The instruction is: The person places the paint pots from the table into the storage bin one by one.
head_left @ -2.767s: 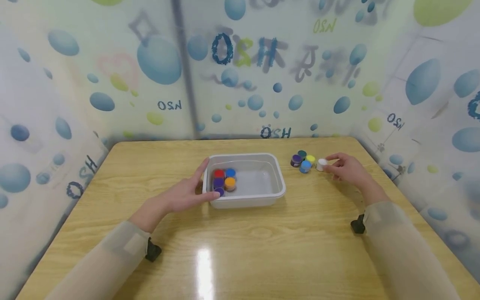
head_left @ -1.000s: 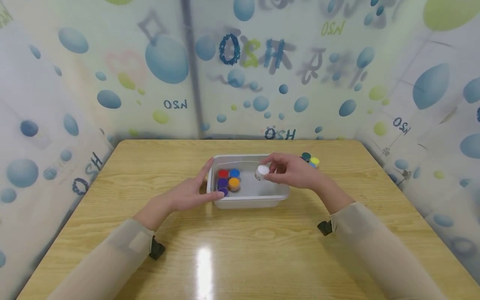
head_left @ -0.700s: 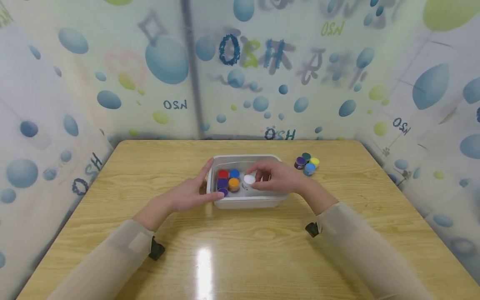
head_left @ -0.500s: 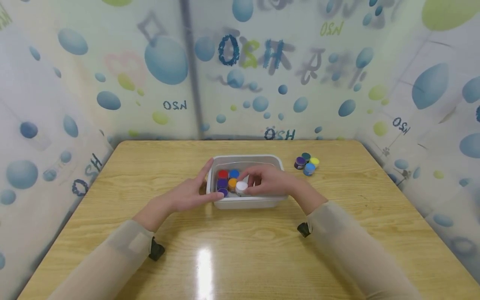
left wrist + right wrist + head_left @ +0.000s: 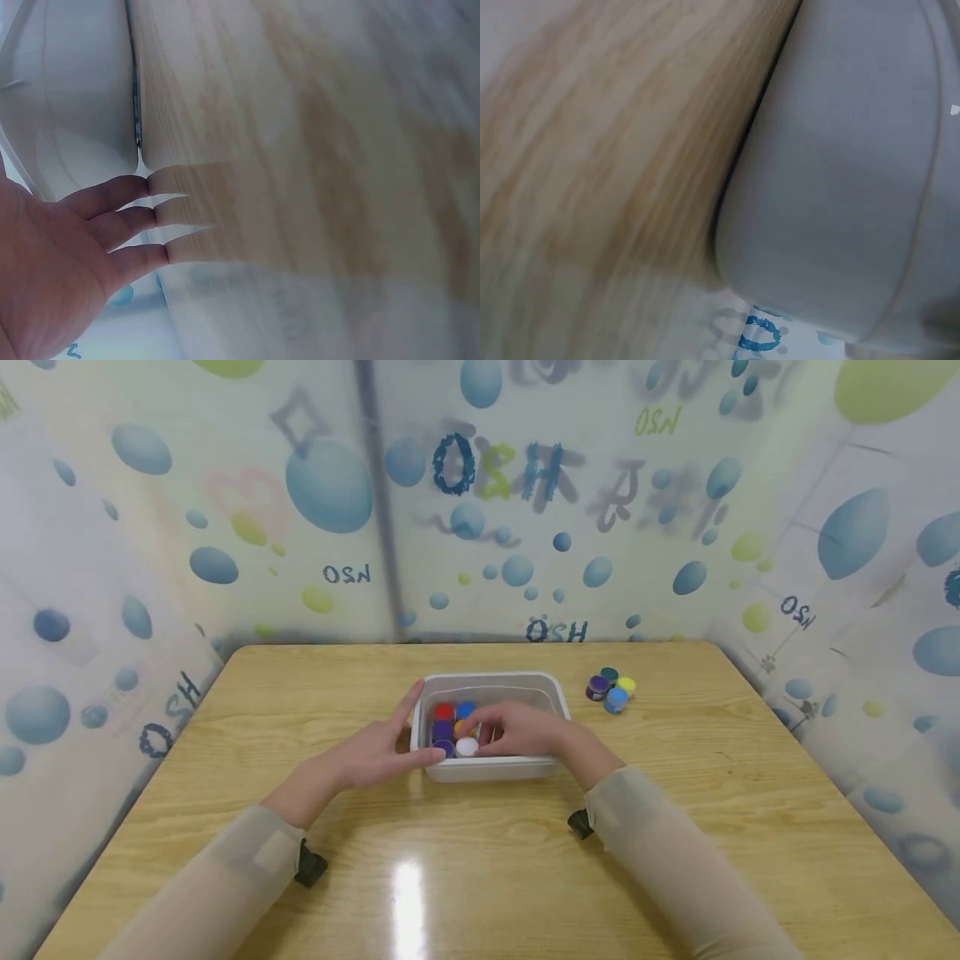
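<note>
Behind the tub [image 5: 491, 770], mirrored "H2O" [image 5: 497, 472]

Orange-lidded jar [image 5: 458, 727] partly hidden (behind right hand [image 5: 523, 731])

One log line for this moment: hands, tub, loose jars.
left hand: on tub, left end | right hand: inside tub, by white jar, grip unclear | right of tub: purple jar, green jar, yellow jar, light-blue jar

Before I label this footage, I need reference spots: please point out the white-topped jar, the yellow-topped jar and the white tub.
White-topped jar [image 5: 467, 747]: head view, on its top.
Yellow-topped jar [image 5: 627, 686]: head view, on its top.
White tub [image 5: 495, 770]: head view, on its near outer wall.
</note>
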A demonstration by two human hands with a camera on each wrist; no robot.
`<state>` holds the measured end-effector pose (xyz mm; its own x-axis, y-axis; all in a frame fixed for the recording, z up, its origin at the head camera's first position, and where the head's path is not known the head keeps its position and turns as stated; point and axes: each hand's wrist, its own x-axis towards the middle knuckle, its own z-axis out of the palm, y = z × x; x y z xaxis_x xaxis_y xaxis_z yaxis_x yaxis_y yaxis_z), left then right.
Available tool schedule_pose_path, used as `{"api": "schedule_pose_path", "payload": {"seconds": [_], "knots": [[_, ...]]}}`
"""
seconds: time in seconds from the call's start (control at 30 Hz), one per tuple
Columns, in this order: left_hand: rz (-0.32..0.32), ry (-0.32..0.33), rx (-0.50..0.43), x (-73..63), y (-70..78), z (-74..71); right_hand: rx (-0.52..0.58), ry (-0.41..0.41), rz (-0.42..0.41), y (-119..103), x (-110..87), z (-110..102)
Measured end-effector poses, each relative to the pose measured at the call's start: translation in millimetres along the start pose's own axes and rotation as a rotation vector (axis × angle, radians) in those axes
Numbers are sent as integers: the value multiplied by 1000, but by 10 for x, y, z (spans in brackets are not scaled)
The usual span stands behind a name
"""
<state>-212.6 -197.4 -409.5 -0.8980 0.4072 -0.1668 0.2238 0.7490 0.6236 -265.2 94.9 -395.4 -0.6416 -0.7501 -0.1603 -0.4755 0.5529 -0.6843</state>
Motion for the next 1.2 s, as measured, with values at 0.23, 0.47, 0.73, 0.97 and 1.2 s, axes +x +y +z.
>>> {"api": "schedule_pose_path", "payload": {"seconds": [0.23,0.47,0.73,0.97,1.2], "knots": [[10,4,-8,-18,-14,-13,-9,-7,0,-18,26,11],[11,2,-1,-35,-28,-6,-3,-8,15,-17,43,22],[13,2,13,-31,-42,-2,-1,1,6,-15,45,20],[4,3,12,-21,-14,-13,55,56,57,-33,10,3],[-12,-13,-1,-6,10,-3,141,257,77,-64,-95,-106]]}}
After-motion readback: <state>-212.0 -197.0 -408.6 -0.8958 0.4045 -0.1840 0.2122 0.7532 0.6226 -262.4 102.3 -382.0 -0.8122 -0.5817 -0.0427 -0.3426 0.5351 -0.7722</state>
